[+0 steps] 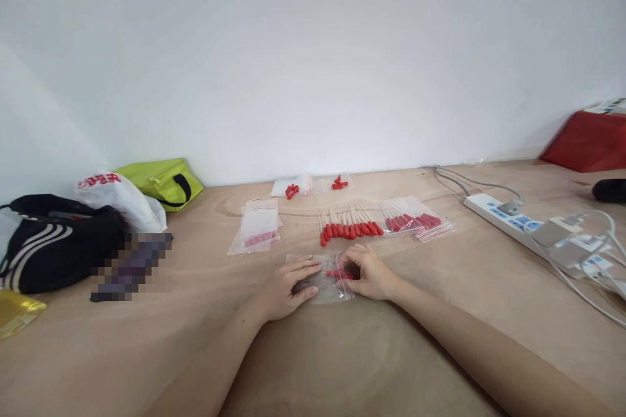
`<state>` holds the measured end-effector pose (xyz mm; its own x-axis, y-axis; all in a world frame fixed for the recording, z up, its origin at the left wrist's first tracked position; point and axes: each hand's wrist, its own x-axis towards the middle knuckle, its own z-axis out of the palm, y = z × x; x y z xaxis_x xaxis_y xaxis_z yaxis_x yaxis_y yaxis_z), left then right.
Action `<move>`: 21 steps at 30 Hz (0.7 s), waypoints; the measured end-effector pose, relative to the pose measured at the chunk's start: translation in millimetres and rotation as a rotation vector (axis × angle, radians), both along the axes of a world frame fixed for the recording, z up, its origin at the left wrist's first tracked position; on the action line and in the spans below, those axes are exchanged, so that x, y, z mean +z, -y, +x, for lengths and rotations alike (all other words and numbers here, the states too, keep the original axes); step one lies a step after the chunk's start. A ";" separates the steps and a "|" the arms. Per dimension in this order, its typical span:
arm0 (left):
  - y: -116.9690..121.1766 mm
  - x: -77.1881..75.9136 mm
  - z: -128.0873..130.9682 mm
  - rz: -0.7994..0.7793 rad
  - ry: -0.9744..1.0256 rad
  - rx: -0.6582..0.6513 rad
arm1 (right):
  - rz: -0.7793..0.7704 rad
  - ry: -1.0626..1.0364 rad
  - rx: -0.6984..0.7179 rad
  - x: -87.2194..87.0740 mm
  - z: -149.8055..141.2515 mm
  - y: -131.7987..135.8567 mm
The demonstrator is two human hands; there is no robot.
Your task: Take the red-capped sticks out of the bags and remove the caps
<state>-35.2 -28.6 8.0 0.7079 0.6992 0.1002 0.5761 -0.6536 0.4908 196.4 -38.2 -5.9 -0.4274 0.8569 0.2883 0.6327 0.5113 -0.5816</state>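
Note:
A clear zip bag (328, 298) lies on the table in front of me, with small red pieces (337, 273) at its right end. My left hand (295, 281) rests on the bag's left part, fingers stretched out and thumb apart. My right hand (366, 273) is curled at the bag's right edge, thumb and fingers closed around it by the red pieces; its fingertips are partly hidden. Just beyond lies a fanned row of thin pale sticks with red ends (348, 229). To its right are clear bags with similar red-ended sticks (413, 218).
Flat bags with a pink-red strip (257, 229) lie to the left. Two small heaps of red pieces (292, 191) sit on bags near the wall. A power strip (508, 218) with chargers and cables stands right. A black bag (63, 247) and green pouch (171, 182) lie left.

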 end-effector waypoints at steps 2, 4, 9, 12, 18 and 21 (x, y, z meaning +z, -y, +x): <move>0.5 1.6 0.8 -0.005 0.004 0.004 | -0.028 -0.074 0.019 -1.9 -0.2 0.7; 1.2 2.8 1.3 -0.009 0.008 0.013 | -0.066 -0.152 0.045 -2.1 -0.3 1.7; 1.4 3.1 -0.2 -0.015 0.017 0.036 | -0.089 -0.187 0.126 4.6 7.4 2.8; 0.9 3.2 -2.0 -0.013 0.016 0.047 | -0.082 -0.157 0.170 6.9 16.1 1.4; 0.2 4.2 -3.6 -0.015 -0.001 0.061 | -0.151 -0.137 0.223 4.1 23.7 -0.1; 0.3 4.4 -3.3 -0.013 -0.011 0.063 | -0.113 -0.098 0.202 6.9 24.0 0.3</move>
